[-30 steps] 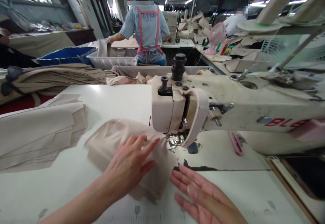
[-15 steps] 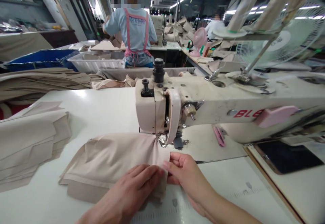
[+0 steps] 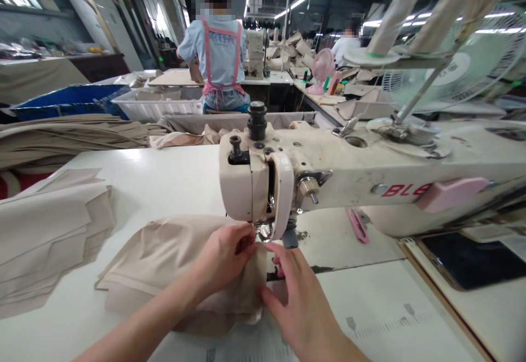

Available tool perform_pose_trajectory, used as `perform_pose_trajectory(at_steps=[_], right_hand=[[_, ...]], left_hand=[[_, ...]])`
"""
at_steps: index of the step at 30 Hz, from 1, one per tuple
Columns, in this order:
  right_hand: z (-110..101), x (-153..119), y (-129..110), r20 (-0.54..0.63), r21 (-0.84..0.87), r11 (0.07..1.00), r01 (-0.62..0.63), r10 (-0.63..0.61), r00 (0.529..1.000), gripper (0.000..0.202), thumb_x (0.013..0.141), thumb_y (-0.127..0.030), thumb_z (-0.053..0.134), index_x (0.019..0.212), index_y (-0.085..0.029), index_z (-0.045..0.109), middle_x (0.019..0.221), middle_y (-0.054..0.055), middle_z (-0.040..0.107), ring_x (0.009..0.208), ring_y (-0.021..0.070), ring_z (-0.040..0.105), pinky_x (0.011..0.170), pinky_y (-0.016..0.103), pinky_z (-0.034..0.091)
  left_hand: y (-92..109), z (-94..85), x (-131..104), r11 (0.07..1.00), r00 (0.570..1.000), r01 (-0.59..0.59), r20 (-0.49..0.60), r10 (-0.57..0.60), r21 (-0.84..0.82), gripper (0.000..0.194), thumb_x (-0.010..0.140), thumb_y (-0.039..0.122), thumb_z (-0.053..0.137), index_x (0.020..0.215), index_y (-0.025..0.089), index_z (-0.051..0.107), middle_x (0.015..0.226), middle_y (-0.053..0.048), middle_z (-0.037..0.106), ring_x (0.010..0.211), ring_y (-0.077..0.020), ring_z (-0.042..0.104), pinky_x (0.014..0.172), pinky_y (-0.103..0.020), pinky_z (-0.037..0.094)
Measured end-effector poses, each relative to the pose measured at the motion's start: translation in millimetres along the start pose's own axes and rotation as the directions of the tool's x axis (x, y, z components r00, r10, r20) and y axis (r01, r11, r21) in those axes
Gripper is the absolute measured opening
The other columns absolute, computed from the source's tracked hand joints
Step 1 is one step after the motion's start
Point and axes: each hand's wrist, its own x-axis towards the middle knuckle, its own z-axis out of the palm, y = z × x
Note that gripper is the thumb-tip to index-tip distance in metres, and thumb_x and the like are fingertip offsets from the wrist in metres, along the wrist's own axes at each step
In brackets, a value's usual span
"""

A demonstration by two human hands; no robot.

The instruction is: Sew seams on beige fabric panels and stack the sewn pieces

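Note:
A beige fabric piece (image 3: 164, 252) lies on the white table, its right end close to the needle area of the sewing machine (image 3: 263, 187). My left hand (image 3: 224, 255) pinches the fabric just left of the presser foot (image 3: 263, 231), thumb and fingers pressed together. At the fabric's right edge is my right hand (image 3: 293, 291), thumb and index finger spread apart, with the fingertips touching the cloth. The other fingers of that hand curl beneath, partly hidden.
Beige panels (image 3: 53, 230) are stacked at the left. Right of the machine lie a pink thread cutter (image 3: 358, 226) and a phone (image 3: 472, 258). A person (image 3: 219, 50) sits ahead, beyond a white crate (image 3: 160, 104). Thread cones (image 3: 394, 19) stand at upper right.
My left hand has moved up and forward to the presser foot and pinches the cloth there. My right hand's thumb and index finger have spread apart. The fabric's near right part has shifted and folded.

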Motion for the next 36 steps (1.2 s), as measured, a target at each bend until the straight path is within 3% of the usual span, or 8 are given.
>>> perform_pose_trajectory(at_steps=[1,3,5,8,19,25,32,36], right_hand=[[-1,-3,3,0.002,-0.205,0.965,0.165,-0.168,0.986,0.049,0.073,-0.007,0.055,0.121,-0.014,0.058,0.113,0.015,0.062,0.1,0.0306,0.058,0.087,0.052,0.05],[-3,-5,8,0.122,-0.497,0.757,0.425,-0.424,0.898,0.049,0.078,-0.004,0.049,0.126,-0.01,0.055,0.126,0.018,0.056,0.114,0.0333,0.051,0.094,0.055,0.047],[-6,-4,11,0.219,-0.587,0.613,0.529,-0.509,0.832,0.05,0.081,-0.005,0.047,0.131,-0.006,0.05,0.131,0.018,0.055,0.117,0.0316,0.05,0.095,0.052,0.049],[-10,3,11,0.295,-0.634,0.536,0.557,-0.498,0.816,0.05,0.083,-0.007,0.047,0.133,-0.005,0.048,0.132,0.015,0.056,0.116,0.0294,0.052,0.097,0.048,0.049],[-19,19,9,0.375,-0.594,0.588,0.548,-0.4,0.836,0.053,0.085,-0.011,0.045,0.138,-0.01,0.042,0.14,0.011,0.048,0.125,0.0278,0.043,0.11,0.048,0.033],[-19,22,14,0.357,-0.477,0.641,0.602,-0.484,0.799,0.038,0.087,-0.006,0.043,0.121,-0.016,0.057,0.124,0.009,0.058,0.113,0.025,0.05,0.101,0.044,0.043],[-18,25,17,0.385,-0.494,0.61,0.619,-0.485,0.785,0.041,0.09,-0.005,0.041,0.13,-0.013,0.049,0.135,0.012,0.05,0.118,0.0286,0.047,0.098,0.048,0.046],[-23,19,15,0.359,-0.443,0.653,0.615,-0.499,0.789,0.042,0.091,-0.006,0.039,0.132,-0.016,0.044,0.135,0.011,0.047,0.123,0.0268,0.043,0.102,0.048,0.044]], left_hand=[[0,1.4,0,1.0,1.0,0.017,-0.022,-0.017,0.007,0.011,0.077,0.015,0.052,0.066,0.016,0.051,0.057,0.004,0.046,0.053,-0.0101,0.042,0.053,-0.02,0.031],[1,3.6,1,0.999,0.998,0.049,-0.051,-0.048,0.015,0.014,0.074,0.013,0.053,0.061,0.016,0.048,0.054,0.004,0.046,0.051,-0.0096,0.041,0.053,-0.02,0.031],[3,4.8,3,0.997,0.994,0.077,-0.073,-0.076,0.018,0.016,0.072,0.012,0.053,0.058,0.016,0.047,0.054,0.003,0.047,0.052,-0.0098,0.042,0.053,-0.02,0.031],[5,5.3,7,0.993,0.989,0.115,-0.096,-0.112,0.024,0.019,0.07,0.011,0.053,0.055,0.016,0.044,0.052,0.003,0.046,0.053,-0.0106,0.042,0.051,-0.021,0.03],[-1,8.5,19,0.988,0.97,0.154,-0.191,-0.148,0.016,0.01,0.062,0.005,0.053,0.057,0.014,0.054,0.055,0.0,0.056,0.055,-0.013,0.05,0.054,-0.023,0.034],[-3,11.1,18,0.991,0.965,0.133,-0.222,-0.137,-0.036,0.008,0.066,0.008,0.053,0.061,0.011,0.059,0.056,-0.002,0.057,0.055,-0.0127,0.05,0.052,-0.021,0.037],[0,-3.2,32,0.993,0.946,0.098,-0.303,-0.112,-0.062,0.009,0.069,0.008,0.053,0.062,0.011,0.058,0.06,0.0,0.055,0.055,-0.0104,0.045,0.05,-0.018,0.038],[0,-8.3,10,1.0,0.944,0.011,-0.331,-0.007,0.012,0.014,0.079,0.015,0.051,0.079,0.014,0.065,0.079,-0.004,0.063,0.068,-0.0158,0.052,0.06,-0.024,0.043]])
